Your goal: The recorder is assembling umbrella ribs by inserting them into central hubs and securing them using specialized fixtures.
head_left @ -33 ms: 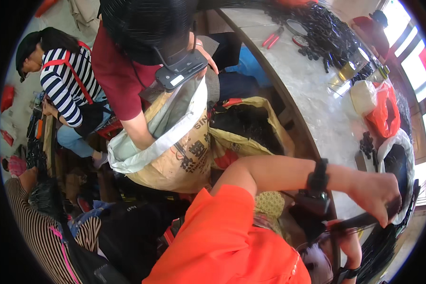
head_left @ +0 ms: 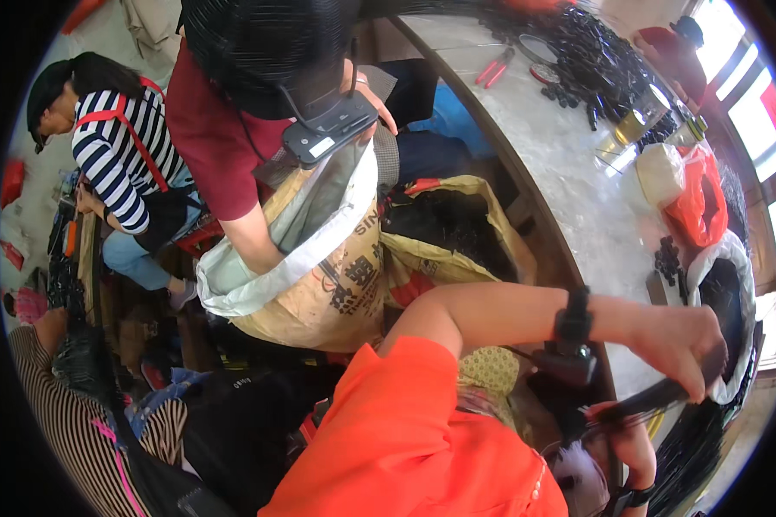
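Down at the lower right of the frame, the left hand point(head_left: 677, 345), reaching across on a bare arm with a black wrist strap point(head_left: 572, 317), has its fingers curled tight around a bundle of dark strands point(head_left: 651, 401), and the right hand point(head_left: 634, 448) sits just beneath, touching the same bundle, though whether its fingers are closed I cannot tell. The bundle lies at the near edge of the long pale stone counter point(head_left: 569, 172) that sweeps from the top centre down the right side. On that counter, toward the upper right, lie red-handled pliers point(head_left: 494, 67), a heap of small black parts point(head_left: 595, 52), a glass jar point(head_left: 634, 125) and an orange plastic bag point(head_left: 698, 202). In the middle of the frame a person in a dark red shirt point(head_left: 211, 129) bends over a big tan sack point(head_left: 319, 258) with a white liner. At the upper left, a person in a striped top point(head_left: 116, 159) works low over the floor. It's a crowded room, with bright windows point(head_left: 750, 95) at the far right.
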`<action>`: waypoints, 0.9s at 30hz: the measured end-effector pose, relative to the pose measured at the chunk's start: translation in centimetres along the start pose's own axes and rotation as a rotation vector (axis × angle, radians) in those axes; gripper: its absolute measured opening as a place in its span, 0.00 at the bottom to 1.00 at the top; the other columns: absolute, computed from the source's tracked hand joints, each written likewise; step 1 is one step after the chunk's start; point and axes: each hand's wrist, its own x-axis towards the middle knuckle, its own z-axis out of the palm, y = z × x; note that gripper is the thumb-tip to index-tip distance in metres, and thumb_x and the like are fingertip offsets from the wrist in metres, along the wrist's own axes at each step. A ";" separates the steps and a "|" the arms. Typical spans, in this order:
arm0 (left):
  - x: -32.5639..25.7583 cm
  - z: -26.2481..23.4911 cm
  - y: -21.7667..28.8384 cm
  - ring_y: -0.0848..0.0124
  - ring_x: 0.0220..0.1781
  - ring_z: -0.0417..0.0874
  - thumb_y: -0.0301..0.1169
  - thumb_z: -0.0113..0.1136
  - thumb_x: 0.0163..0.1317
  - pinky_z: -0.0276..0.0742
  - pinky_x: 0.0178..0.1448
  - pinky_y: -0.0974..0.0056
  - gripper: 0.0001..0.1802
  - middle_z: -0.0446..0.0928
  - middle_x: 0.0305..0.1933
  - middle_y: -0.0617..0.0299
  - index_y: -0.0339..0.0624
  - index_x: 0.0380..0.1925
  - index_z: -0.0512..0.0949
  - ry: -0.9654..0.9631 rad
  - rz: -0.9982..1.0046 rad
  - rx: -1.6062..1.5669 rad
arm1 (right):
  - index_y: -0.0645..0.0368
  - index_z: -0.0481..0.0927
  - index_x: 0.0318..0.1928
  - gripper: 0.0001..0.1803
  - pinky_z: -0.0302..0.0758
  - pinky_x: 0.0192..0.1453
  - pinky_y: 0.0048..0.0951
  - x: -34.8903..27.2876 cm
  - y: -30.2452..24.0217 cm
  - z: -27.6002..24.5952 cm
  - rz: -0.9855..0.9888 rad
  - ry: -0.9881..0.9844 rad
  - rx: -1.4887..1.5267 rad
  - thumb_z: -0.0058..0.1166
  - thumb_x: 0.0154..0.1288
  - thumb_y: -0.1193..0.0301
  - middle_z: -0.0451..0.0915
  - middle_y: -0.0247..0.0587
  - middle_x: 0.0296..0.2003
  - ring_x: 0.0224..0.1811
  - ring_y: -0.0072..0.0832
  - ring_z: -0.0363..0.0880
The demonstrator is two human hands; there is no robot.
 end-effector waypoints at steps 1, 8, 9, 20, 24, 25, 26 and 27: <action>-1.0 -0.1 0.2 0.77 0.27 0.80 0.29 0.68 0.49 0.75 0.35 0.67 0.08 0.81 0.23 0.61 0.35 0.26 0.83 0.024 0.019 0.023 | 0.69 0.76 0.57 0.24 0.75 0.63 0.32 -0.7 -0.4 0.9 0.080 -0.042 0.122 0.44 0.60 0.92 0.83 0.47 0.52 0.57 0.32 0.80; -6.9 0.5 0.6 0.80 0.38 0.82 0.27 0.70 0.57 0.78 0.47 0.70 0.06 0.85 0.33 0.64 0.37 0.33 0.85 0.256 -0.266 -0.056 | 0.63 0.75 0.63 0.23 0.74 0.62 0.32 -4.1 -3.1 2.2 0.105 -0.328 0.116 0.58 0.71 0.70 0.82 0.39 0.53 0.56 0.26 0.78; -7.5 0.8 1.5 0.80 0.39 0.83 0.26 0.70 0.58 0.78 0.47 0.71 0.06 0.86 0.35 0.65 0.39 0.35 0.86 0.287 -0.309 -0.003 | 0.61 0.78 0.60 0.23 0.77 0.55 0.31 -4.9 -0.7 0.8 0.091 -0.389 -0.154 0.61 0.71 0.63 0.85 0.38 0.46 0.48 0.22 0.80; -12.5 10.3 -8.6 0.73 0.50 0.82 0.30 0.62 0.69 0.77 0.57 0.65 0.07 0.84 0.47 0.59 0.40 0.41 0.84 0.584 -0.611 -0.378 | 0.62 0.84 0.30 0.14 0.78 0.31 0.28 -13.7 0.6 0.2 0.500 -0.048 -0.304 0.63 0.67 0.64 0.83 0.36 0.22 0.25 0.21 0.83; -14.0 15.0 -13.5 0.77 0.48 0.81 0.38 0.64 0.68 0.76 0.53 0.68 0.16 0.83 0.46 0.65 0.42 0.51 0.81 0.290 -0.814 -0.648 | 0.61 0.87 0.29 0.10 0.78 0.32 0.26 -20.5 3.4 2.0 0.737 0.130 -0.238 0.70 0.58 0.66 0.86 0.35 0.23 0.24 0.21 0.84; -15.0 16.4 -14.2 0.76 0.47 0.82 0.38 0.65 0.67 0.77 0.52 0.68 0.16 0.84 0.45 0.64 0.40 0.49 0.81 0.245 -0.901 -0.647 | 0.62 0.87 0.28 0.10 0.78 0.32 0.26 -20.7 1.9 2.5 0.747 0.111 -0.329 0.71 0.57 0.67 0.86 0.35 0.22 0.24 0.21 0.84; -15.3 17.5 -13.5 0.77 0.48 0.83 0.36 0.67 0.65 0.79 0.50 0.67 0.16 0.84 0.45 0.63 0.37 0.46 0.82 0.122 -0.979 -0.609 | 0.60 0.88 0.29 0.10 0.78 0.32 0.26 -22.6 1.7 3.6 0.748 0.160 -0.345 0.71 0.56 0.66 0.86 0.34 0.21 0.23 0.21 0.84; -15.3 18.4 -12.9 0.74 0.46 0.84 0.34 0.66 0.63 0.79 0.48 0.65 0.13 0.84 0.42 0.62 0.37 0.43 0.82 -0.010 -0.926 -0.475 | 0.59 0.88 0.28 0.10 0.77 0.32 0.26 -23.9 1.9 4.3 0.769 0.171 -0.359 0.71 0.55 0.66 0.86 0.34 0.21 0.23 0.22 0.84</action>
